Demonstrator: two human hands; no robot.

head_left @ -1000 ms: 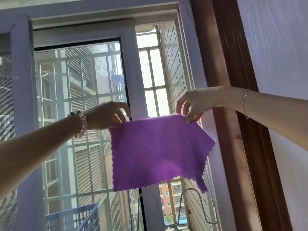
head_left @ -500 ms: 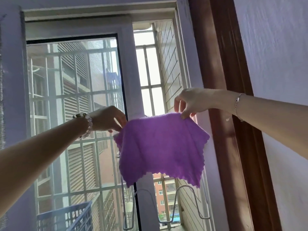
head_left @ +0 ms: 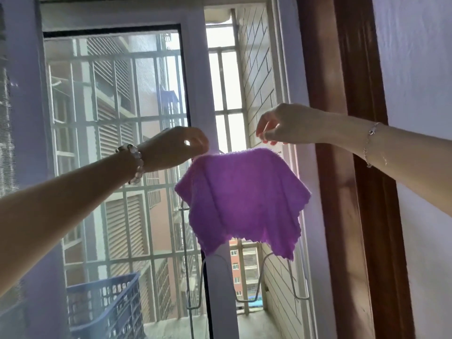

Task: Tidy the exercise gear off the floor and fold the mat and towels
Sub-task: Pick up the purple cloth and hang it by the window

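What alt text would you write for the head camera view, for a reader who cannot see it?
A small purple towel hangs in front of a bright barred window, one top corner pinched by the left hand. The right hand is curled just above the top edge; whether it touches is unclear. A blue basket sits at lower left.

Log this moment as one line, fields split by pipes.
stage: purple towel raised, sagging | left hand: pinches its top-left edge | right hand: fingertips just above top edge, grip unclear
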